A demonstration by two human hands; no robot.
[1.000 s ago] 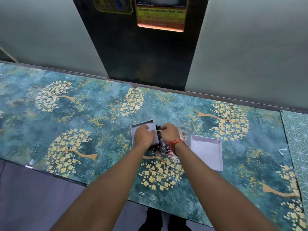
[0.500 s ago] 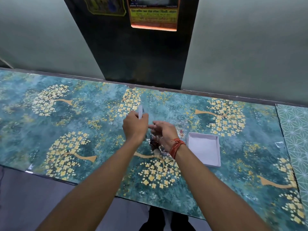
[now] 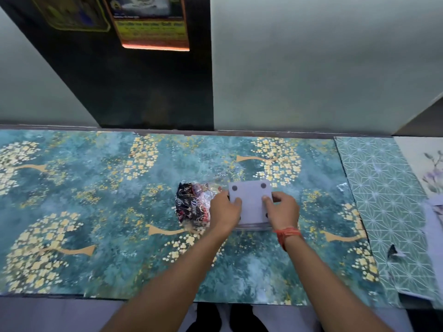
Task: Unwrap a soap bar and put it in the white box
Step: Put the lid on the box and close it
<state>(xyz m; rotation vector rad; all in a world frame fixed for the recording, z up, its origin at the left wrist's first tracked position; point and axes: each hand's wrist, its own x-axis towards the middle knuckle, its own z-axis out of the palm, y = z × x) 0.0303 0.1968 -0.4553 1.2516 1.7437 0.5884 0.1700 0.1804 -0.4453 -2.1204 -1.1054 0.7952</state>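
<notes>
My table (image 3: 72, 200) wears a teal cover patterned with golden trees. A green geometric sheet (image 3: 383, 200) lies at its right end. Ahead, a poster (image 3: 153, 27) hangs on a dark panel (image 3: 143, 92).

You won't find any text here that reads clearly. The orange-edged poster (image 3: 153, 25) on the dark panel (image 3: 134, 87) carries lines of print (too blurred to make out). The crumpled black wrapper (image 3: 190, 207) on the surface (image 3: 96, 212) shows gold and white markings, also illegible.
</notes>
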